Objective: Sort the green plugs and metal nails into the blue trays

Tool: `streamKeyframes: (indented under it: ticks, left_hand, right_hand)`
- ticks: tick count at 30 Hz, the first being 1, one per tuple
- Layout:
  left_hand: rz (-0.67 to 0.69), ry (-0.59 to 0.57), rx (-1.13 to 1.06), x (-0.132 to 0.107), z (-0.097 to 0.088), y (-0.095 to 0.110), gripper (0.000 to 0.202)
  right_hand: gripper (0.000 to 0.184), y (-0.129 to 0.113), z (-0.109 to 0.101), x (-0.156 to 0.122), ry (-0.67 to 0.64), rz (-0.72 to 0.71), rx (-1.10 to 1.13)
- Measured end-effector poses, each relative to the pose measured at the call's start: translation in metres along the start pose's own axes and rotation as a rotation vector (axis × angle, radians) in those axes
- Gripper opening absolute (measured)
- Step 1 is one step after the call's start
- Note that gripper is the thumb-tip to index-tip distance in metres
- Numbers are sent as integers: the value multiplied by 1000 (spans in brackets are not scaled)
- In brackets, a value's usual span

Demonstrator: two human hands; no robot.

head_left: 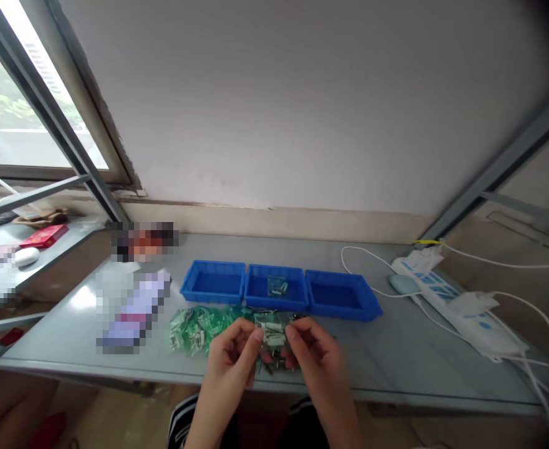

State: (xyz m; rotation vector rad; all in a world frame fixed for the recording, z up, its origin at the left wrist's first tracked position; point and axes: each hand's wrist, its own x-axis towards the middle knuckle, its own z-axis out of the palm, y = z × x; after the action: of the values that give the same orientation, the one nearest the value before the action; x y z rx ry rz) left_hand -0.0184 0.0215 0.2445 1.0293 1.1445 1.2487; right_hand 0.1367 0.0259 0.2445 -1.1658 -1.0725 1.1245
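Observation:
A small clear plastic bag (pixel 273 333) of whitish plugs and metal screws is stretched between my two hands above the front of the table. My left hand (pixel 234 352) pinches its left edge with thumb and fingers. On the opposite edge, my right hand (pixel 315 350) has the same kind of pinch. Beneath the hands lie loose metal pieces, partly hidden. To the left spreads a heap of green-tinted plastic bags (pixel 202 327) with small hardware inside. Behind, the middle blue bin (pixel 276 304) holds one small bag of hardware (pixel 278 287).
A left blue bin (pixel 212 298) and a right blue bin (pixel 344 310) flank the middle one. At right, a white power strip (pixel 461 318) trails several cables. A blurred purple-white packet (pixel 136 312) lies left on the grey table (pixel 409 362). Metal frame posts rise both sides.

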Motion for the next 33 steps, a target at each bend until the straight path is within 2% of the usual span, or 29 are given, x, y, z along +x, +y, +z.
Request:
streamKeyframes:
  ticks: [5,8,13,18,20,22,26,28,33]
  left_hand:
    - [13,16,26,2,-3,2,52]
    - [10,-4,29,3,-4,1,54]
    - [26,-44,74,4,-7,-7,52]
    - [34,-31,93,5,-10,-11,51]
    - [29,-22,91,6,-9,-9,52]
    - [45,24,71,6,-7,-5,51]
    - [64,146,-51,1,-8,7,53]
    - [68,200,-83,-2,-12,12,55]
    - [116,342,-114,-4,-27,18,49]
  right_hand:
    - [41,6,0,3,-100,-32,-40]
    - [41,6,0,3,-97,-55,-69]
    - [51,6,-4,2,-112,-41,-121]
    - [54,16,-10,8,-305,18,-48]
    - [53,17,-11,7,-334,27,-28]
    - [51,15,-11,4,-280,25,-13]
    - [46,4,-14,2,-48,-32,44]
    - [47,2,-16,6,23,-63,40]
    - [54,14,-12,21,-18,27,-58]
